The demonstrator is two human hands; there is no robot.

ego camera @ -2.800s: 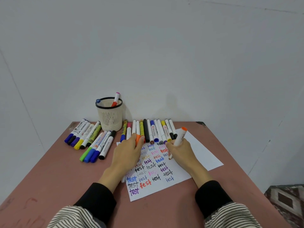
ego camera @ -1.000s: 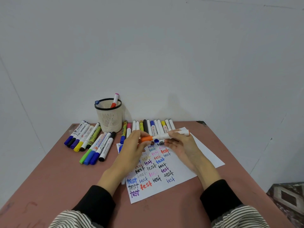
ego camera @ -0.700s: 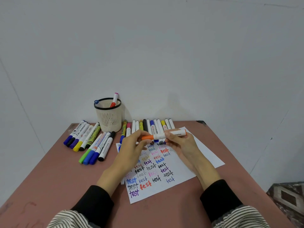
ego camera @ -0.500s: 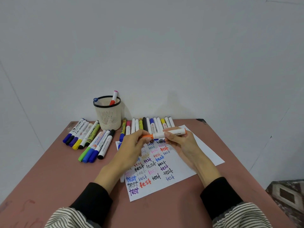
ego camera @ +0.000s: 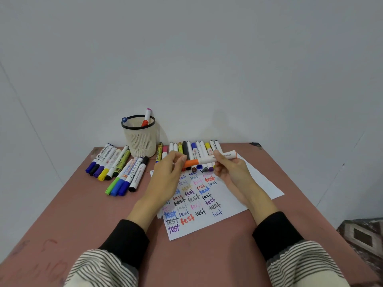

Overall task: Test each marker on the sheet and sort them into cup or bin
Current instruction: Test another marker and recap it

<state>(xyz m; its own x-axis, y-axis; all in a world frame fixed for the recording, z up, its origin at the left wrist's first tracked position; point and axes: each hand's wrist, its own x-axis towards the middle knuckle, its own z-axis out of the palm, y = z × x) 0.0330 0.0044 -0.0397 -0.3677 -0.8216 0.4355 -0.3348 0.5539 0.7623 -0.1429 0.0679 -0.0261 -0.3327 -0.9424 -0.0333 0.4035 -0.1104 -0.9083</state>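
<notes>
A white marker with an orange cap is held level above the top of the sheet. My right hand grips its white barrel. My left hand pinches the end of the orange cap, which sits on the marker. The sheet lies on the brown table and carries several rows of the word "test" in different colours. A cream mesh cup stands at the back left with two markers in it. No bin is in view.
A row of several markers lies along the sheet's far edge, behind my hands. Two more groups of markers lie left of the sheet, in front of the cup. The tip of another marker shows under my left wrist.
Earlier my right hand wrote with the uncapped marker while my left held the cap. The marker is now level, capped, between both hands. It has barely moved in the last second.
</notes>
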